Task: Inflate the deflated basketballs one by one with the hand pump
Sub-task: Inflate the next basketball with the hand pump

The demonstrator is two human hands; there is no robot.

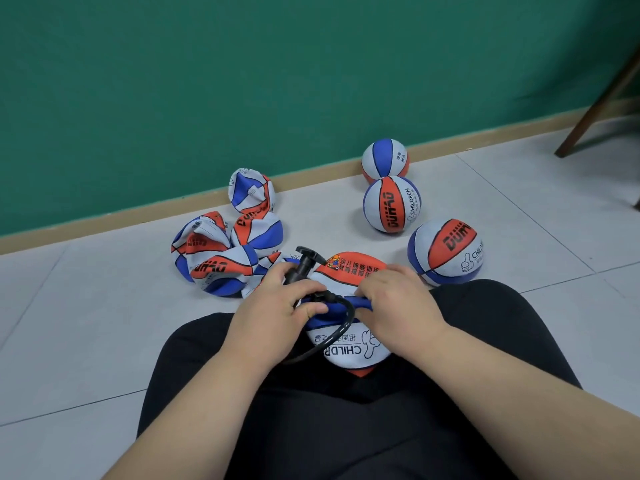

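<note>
A deflated red, white and blue basketball [346, 271] lies folded on my lap between my knees. My left hand [277, 306] grips the barrel of the black hand pump [303, 265], whose T-handle points up and away. The pump's black hose [341, 327] loops down over the ball and back up towards the fold. My right hand [398, 303] pinches the blue fold of the ball where the hose ends; the needle is hidden. Several deflated balls [218, 258] are heaped on the floor at the left. Three inflated balls [391, 204] stand at the right.
A green wall with a tan skirting board [311, 176] runs behind the balls. A dark wooden furniture leg [595, 109] slants down at the far right. The floor is pale grey tile [86, 323]. My legs in black trousers [346, 427] fill the bottom.
</note>
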